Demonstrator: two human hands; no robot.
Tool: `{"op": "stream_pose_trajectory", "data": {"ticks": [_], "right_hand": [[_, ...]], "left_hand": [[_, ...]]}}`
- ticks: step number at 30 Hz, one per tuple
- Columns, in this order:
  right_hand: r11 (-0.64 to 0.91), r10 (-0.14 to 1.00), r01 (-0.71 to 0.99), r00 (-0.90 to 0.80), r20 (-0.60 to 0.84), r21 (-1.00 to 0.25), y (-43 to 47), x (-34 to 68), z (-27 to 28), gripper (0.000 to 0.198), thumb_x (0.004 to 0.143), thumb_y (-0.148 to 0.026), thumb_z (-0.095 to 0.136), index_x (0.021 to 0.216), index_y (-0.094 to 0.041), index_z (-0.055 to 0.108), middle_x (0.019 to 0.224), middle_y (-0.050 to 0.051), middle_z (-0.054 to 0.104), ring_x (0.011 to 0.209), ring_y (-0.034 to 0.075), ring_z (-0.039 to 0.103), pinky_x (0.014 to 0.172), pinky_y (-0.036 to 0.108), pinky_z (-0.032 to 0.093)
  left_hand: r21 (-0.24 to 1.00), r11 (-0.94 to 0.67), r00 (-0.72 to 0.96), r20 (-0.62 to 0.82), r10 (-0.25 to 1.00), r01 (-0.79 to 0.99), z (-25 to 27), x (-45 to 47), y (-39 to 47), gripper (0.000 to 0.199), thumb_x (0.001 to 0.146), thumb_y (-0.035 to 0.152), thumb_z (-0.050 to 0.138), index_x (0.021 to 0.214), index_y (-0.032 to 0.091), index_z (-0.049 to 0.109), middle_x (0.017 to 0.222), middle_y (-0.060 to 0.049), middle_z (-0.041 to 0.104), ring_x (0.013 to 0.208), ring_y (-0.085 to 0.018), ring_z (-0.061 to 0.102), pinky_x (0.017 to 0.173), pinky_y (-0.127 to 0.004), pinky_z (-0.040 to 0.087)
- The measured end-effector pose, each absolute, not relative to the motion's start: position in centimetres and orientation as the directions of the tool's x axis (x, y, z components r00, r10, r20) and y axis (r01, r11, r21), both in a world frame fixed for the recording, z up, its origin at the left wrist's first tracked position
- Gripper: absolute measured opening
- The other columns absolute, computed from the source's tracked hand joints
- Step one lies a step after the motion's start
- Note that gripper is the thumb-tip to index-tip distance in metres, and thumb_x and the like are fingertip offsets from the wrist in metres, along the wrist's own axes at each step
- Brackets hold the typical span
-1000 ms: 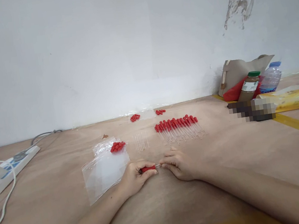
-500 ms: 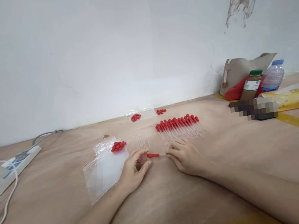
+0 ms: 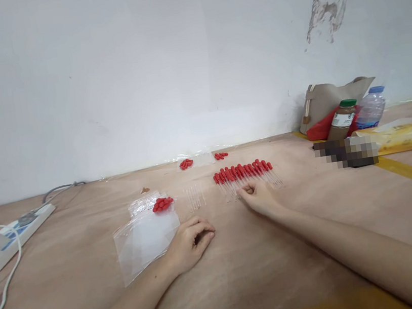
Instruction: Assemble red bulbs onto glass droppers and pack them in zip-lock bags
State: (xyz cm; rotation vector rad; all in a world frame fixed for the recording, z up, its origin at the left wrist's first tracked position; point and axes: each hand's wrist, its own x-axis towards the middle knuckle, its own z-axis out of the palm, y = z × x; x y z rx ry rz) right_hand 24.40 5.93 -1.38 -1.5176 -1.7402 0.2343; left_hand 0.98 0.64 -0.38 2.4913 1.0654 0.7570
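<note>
My right hand [image 3: 260, 198] is at the near side of a row of glass droppers [image 3: 242, 171] with red rubber bulbs. Its thumb and fingers are pinched at the thin tubes, seemingly on one dropper, whose tube is mostly hidden. Resting on the table, my left hand [image 3: 188, 243] has its fingers curled and thumb and fingertips together, with nothing visible between them. Beyond it lie several bare glass tubes [image 3: 196, 198]. A pile of red rubber bulbs [image 3: 162, 204] sits on clear plastic bags [image 3: 145, 245] to the left.
More red bulbs [image 3: 186, 164] lie on plastic near the wall. A power strip [image 3: 28, 228] with white cables is at the left. At the right stand a grey bag [image 3: 335, 91], a green-capped bottle [image 3: 342, 121], a clear bottle [image 3: 371, 109] and a yellow packet [image 3: 399, 137].
My right hand has carried the red-bulbed dropper away from my left hand to the row at the upper right. My left hand has lowered slightly and its fingertips have closed together.
</note>
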Motion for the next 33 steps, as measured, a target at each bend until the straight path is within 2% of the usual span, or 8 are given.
{"op": "stream_pose_trajectory", "data": {"ticks": [6, 15, 24, 27, 30, 33], "right_hand": [[0.176, 0.926, 0.857, 0.024, 0.378, -0.485, 7.4, 20.5, 0.6, 0.029, 0.074, -0.036, 0.047, 0.054, -0.02, 0.059, 0.061, 0.003, 0.064, 0.063, 0.019, 0.057, 0.072, 0.036, 0.031], [0.042, 0.949, 0.964, 0.044, 0.313, -0.263, 10.6, 16.6, 0.2, 0.029, 0.074, -0.034, 0.042, 0.07, -0.014, 0.063, 0.071, 0.011, 0.065, 0.07, 0.023, 0.059, 0.079, 0.041, 0.024], [0.032, 0.96, 0.973, 0.034, 0.277, -0.229, 11.0, 16.6, -0.5, 0.031, 0.073, -0.036, 0.043, 0.076, -0.013, 0.063, 0.077, 0.015, 0.065, 0.074, 0.025, 0.059, 0.08, 0.042, 0.021], [0.04, 0.957, 0.975, 0.026, 0.289, -0.221, 11.1, 16.7, -0.5, 0.03, 0.073, -0.036, 0.044, 0.075, -0.013, 0.063, 0.075, 0.014, 0.065, 0.072, 0.025, 0.059, 0.08, 0.042, 0.021], [0.053, 0.952, 0.975, 0.017, 0.305, -0.218, 10.9, 16.8, -0.3, 0.032, 0.075, -0.037, 0.043, 0.072, -0.012, 0.063, 0.074, 0.014, 0.065, 0.071, 0.024, 0.059, 0.081, 0.042, 0.022], [0.084, 0.941, 0.968, 0.0, 0.337, -0.235, 10.5, 16.7, 0.1, 0.036, 0.078, -0.04, 0.039, 0.073, -0.013, 0.062, 0.072, 0.013, 0.064, 0.071, 0.023, 0.059, 0.082, 0.043, 0.023]], "left_hand": [[0.479, -0.654, 0.576, 0.322, 0.751, 0.585, -0.4, 0.9, 0.7, 0.016, 0.083, 0.02, 0.044, 0.086, 0.02, 0.06, 0.086, -0.003, 0.057, 0.078, -0.015, 0.054, 0.071, -0.026, 0.042], [0.48, -0.656, 0.58, 0.32, 0.749, 0.583, -0.5, 0.8, 0.6, 0.016, 0.083, 0.018, 0.044, 0.087, 0.02, 0.06, 0.086, -0.003, 0.057, 0.079, -0.014, 0.053, 0.07, -0.025, 0.042], [0.475, -0.667, 0.585, 0.333, 0.74, 0.574, -0.5, 1.0, 0.6, 0.016, 0.083, 0.019, 0.044, 0.086, 0.019, 0.06, 0.086, -0.003, 0.057, 0.079, -0.015, 0.054, 0.071, -0.026, 0.042], [0.423, -0.682, 0.58, 0.359, 0.731, 0.597, -0.3, 0.9, 0.6, 0.016, 0.082, 0.021, 0.045, 0.088, 0.02, 0.06, 0.086, -0.003, 0.058, 0.08, -0.015, 0.053, 0.072, -0.027, 0.042], [0.309, -0.624, 0.45, 0.478, 0.754, 0.718, 0.5, -0.4, 1.7, 0.014, 0.08, 0.026, 0.049, 0.086, 0.02, 0.06, 0.09, -0.004, 0.058, 0.085, -0.019, 0.052, 0.078, -0.032, 0.04], [0.241, -0.429, 0.218, 0.593, 0.775, 0.871, 1.1, -3.3, 4.1, 0.018, 0.078, 0.032, 0.05, 0.087, 0.019, 0.059, 0.091, -0.005, 0.057, 0.09, -0.022, 0.05, 0.084, -0.037, 0.037]]}}
